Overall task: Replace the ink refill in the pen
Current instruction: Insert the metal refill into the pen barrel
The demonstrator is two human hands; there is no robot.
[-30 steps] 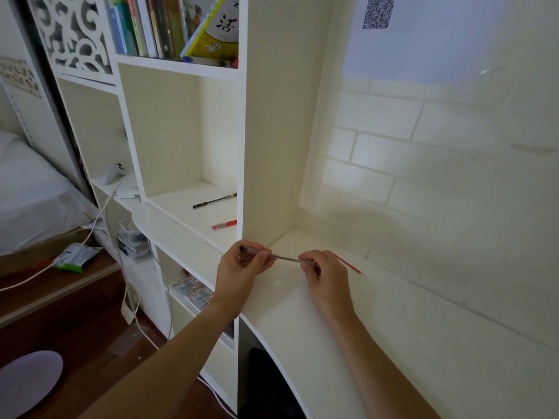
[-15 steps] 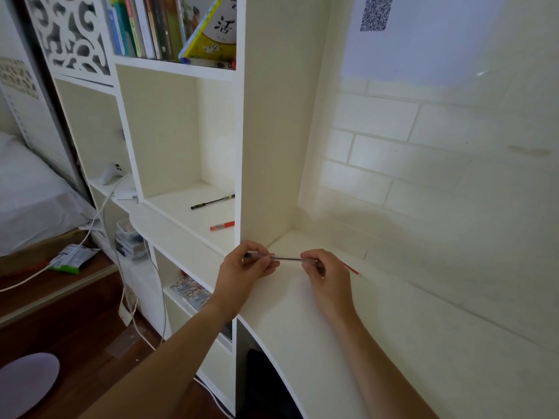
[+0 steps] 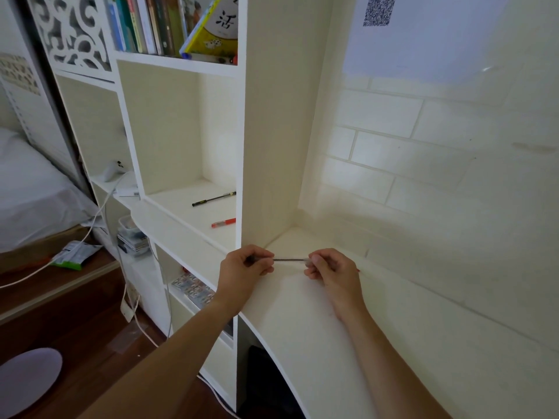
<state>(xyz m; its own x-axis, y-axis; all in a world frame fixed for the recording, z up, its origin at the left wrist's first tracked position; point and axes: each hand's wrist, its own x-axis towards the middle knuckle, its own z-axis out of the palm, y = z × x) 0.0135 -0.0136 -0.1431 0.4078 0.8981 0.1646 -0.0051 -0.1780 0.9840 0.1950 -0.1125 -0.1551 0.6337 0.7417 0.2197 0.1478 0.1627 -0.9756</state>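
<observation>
While the two hands were joined by a slightly longer visible span of the thin rod a second ago, the gap between them now reads shorter and the red stub that showed beyond the right hand is almost hidden. As a judgement, this indicates that the refill (image 3: 289, 260) is being fed into the pen (image 3: 252, 259), so the insertion step is under way and not yet complete; which hand holds the barrel cannot be confirmed.

The left hand (image 3: 245, 269) has its fingers curled closed around a dark pen part, with thumb and forefinger pinching it near the exposed end. The right hand (image 3: 331, 269) has its fingers curled tightly, pinching the opposite end of the thin dark rod at a small clear piece; the fingertips (image 3: 314, 261) cover the exact contact.

Both hands work just above the white desk (image 3: 302, 328), near the corner where the shelf unit's side panel (image 3: 272, 146) meets the wall. A black pen (image 3: 214, 198) and a red pen (image 3: 223, 223) lie in the adjacent shelf compartment, well apart from the hands.
</observation>
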